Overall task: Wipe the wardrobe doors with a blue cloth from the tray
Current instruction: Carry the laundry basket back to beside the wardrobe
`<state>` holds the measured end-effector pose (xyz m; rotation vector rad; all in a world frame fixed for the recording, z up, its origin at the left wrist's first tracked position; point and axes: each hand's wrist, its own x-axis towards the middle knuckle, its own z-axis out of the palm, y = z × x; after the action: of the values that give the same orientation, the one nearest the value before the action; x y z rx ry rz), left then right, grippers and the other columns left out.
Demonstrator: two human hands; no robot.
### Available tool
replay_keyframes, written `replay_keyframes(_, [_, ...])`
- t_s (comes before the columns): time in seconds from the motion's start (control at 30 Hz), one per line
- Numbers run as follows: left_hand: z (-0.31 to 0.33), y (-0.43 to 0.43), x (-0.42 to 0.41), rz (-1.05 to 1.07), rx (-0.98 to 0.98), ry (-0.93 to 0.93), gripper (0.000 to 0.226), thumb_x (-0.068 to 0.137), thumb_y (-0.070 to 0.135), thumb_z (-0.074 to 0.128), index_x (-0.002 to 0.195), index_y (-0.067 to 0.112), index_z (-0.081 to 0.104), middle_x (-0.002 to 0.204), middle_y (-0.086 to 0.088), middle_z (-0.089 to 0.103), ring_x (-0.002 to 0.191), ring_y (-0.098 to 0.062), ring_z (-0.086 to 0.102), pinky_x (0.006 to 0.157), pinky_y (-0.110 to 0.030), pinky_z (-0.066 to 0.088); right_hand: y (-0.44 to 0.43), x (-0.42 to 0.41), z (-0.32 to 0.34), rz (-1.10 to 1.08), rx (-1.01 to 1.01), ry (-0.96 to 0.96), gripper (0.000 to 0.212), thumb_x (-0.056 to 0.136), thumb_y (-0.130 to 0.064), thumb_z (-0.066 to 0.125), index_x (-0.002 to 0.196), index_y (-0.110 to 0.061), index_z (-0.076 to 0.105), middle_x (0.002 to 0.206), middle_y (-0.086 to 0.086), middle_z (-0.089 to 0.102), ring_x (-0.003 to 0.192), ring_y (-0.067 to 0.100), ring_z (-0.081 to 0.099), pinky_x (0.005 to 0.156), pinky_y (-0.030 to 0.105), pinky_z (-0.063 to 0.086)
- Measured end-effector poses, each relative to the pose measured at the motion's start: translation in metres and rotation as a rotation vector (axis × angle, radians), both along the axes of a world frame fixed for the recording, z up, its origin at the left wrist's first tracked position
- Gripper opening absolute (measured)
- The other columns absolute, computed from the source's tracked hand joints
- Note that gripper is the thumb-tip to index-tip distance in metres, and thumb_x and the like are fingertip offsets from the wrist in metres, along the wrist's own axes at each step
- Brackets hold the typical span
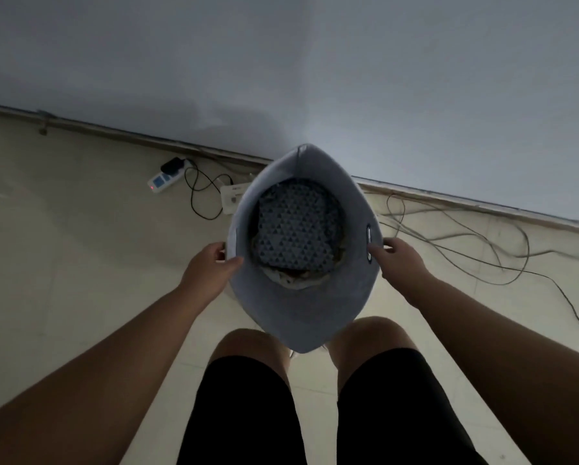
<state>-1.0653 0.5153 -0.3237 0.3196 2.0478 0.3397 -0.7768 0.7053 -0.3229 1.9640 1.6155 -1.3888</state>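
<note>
I hold a grey fabric basket [301,310] in front of my knees, seen from above. My left hand [211,263] grips its left rim, thumb inside and fingers outside. My right hand [398,258] grips the right rim at a handle slot. At the bottom of the basket lies a folded cloth [298,226] with a blue triangle pattern, on top of some paler fabric. No wardrobe door can be made out; a plain pale wall [348,78] fills the upper half of the view.
A white power strip [163,181] with a black plug and black cable lies on the tiled floor by the wall. A small white box [231,198] sits beside the basket. Several loose grey cables [466,239] spread over the floor at right.
</note>
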Motion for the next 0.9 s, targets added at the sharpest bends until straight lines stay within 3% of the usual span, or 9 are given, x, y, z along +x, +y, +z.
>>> replay_keyframes(0.1, [-0.026, 0.005, 0.003, -0.019, 0.006, -0.023, 0.016, 0.093, 0.028, 0.065, 0.100, 0.015, 0.072, 0.090, -0.005, 0.073, 0.082, -0.030, 0.067, 0.074, -0.047, 0.055, 0.005, -0.012, -0.027, 0.083, 0.017, -0.046, 0.022, 0.093, -0.030, 0.055, 0.102, -0.012, 0.065, 0.092, 0.007, 0.068, 0.086, 0.027, 0.064, 0.075, 0.044, 0.056])
replay_keyframes(0.23, [-0.038, 0.005, -0.001, 0.029, -0.018, -0.038, 0.019, 0.090, 0.013, 0.058, 0.104, 0.009, 0.071, 0.094, -0.011, 0.074, 0.085, -0.033, 0.069, 0.079, -0.050, 0.060, 0.009, -0.017, -0.040, 0.236, 0.009, -0.103, 0.026, 0.096, -0.018, 0.048, 0.100, 0.002, 0.064, 0.095, 0.019, 0.070, 0.090, 0.037, 0.066, 0.083, 0.053, 0.057])
replay_keyframes(0.37, [-0.018, 0.000, -0.006, 0.050, -0.031, 0.059, 0.014, 0.091, 0.017, 0.056, 0.081, 0.017, 0.066, 0.075, -0.003, 0.067, 0.065, -0.022, 0.060, 0.054, -0.030, 0.043, 0.015, -0.021, -0.016, 0.218, 0.051, -0.142, 0.027, 0.095, -0.018, 0.050, 0.099, 0.002, 0.067, 0.095, 0.019, 0.071, 0.091, 0.038, 0.066, 0.077, 0.045, 0.057])
replay_keyframes(0.47, [0.025, -0.006, -0.013, 0.144, -0.016, 0.044, 0.016, 0.088, 0.023, 0.055, 0.085, 0.015, 0.069, 0.079, -0.007, 0.070, 0.073, -0.030, 0.064, 0.060, -0.034, 0.049, 0.019, -0.029, 0.029, 0.257, 0.077, -0.148, 0.027, 0.094, -0.021, 0.048, 0.092, -0.004, 0.069, 0.089, 0.015, 0.071, 0.085, 0.034, 0.067, 0.070, 0.037, 0.054])
replay_keyframes(0.57, [0.087, -0.022, -0.018, 0.272, 0.019, -0.034, 0.031, 0.073, 0.030, 0.054, 0.091, 0.012, 0.071, 0.088, -0.013, 0.074, 0.080, -0.033, 0.069, 0.075, -0.048, 0.060, 0.020, -0.039, 0.091, 0.274, 0.058, -0.121, 0.026, 0.093, -0.022, 0.046, 0.088, -0.008, 0.068, 0.085, 0.009, 0.070, 0.081, 0.030, 0.066, 0.075, 0.043, 0.058])
replay_keyframes(0.67, [0.157, -0.050, -0.020, 0.370, 0.048, -0.107, 0.015, 0.084, 0.015, 0.058, 0.091, 0.013, 0.070, 0.094, -0.016, 0.075, 0.079, -0.029, 0.070, 0.071, -0.044, 0.060, 0.016, -0.052, 0.164, 0.154, 0.066, -0.096, 0.017, 0.087, -0.013, 0.053, 0.081, -0.006, 0.067, 0.079, 0.010, 0.069, 0.072, 0.025, 0.063, 0.061, 0.036, 0.053])
replay_keyframes(0.73, [0.201, -0.071, -0.024, 0.434, 0.068, -0.152, 0.022, 0.079, 0.019, 0.060, 0.097, 0.012, 0.071, 0.096, -0.015, 0.076, 0.084, -0.030, 0.072, 0.076, -0.044, 0.061, 0.013, -0.065, 0.212, 0.042, 0.056, -0.037, 0.012, 0.081, -0.005, 0.057, 0.080, -0.004, 0.069, 0.078, 0.013, 0.070, 0.065, 0.021, 0.061, 0.056, 0.030, 0.047])
replay_keyframes(0.8, [0.236, -0.091, -0.030, 0.562, 0.130, -0.221, 0.041, 0.070, 0.024, 0.062, 0.108, 0.011, 0.070, 0.098, -0.009, 0.079, 0.090, -0.029, 0.074, 0.076, -0.042, 0.063, 0.013, -0.081, 0.255, -0.031, 0.057, 0.059, 0.012, 0.080, -0.002, 0.058, 0.083, -0.001, 0.070, 0.078, 0.016, 0.073, 0.062, 0.023, 0.064, 0.061, 0.030, 0.050])
replay_keyframes(0.9, [0.274, -0.119, -0.036, 0.754, 0.238, -0.265, 0.030, 0.088, 0.009, 0.061, 0.117, 0.008, 0.068, 0.100, -0.005, 0.082, 0.095, -0.024, 0.075, 0.073, -0.036, 0.059, 0.016, -0.106, 0.305, 0.029, 0.100, 0.098, 0.010, 0.081, -0.007, 0.061, 0.080, -0.001, 0.069, 0.068, 0.011, 0.069, 0.053, 0.020, 0.061, 0.055, 0.027, 0.049])
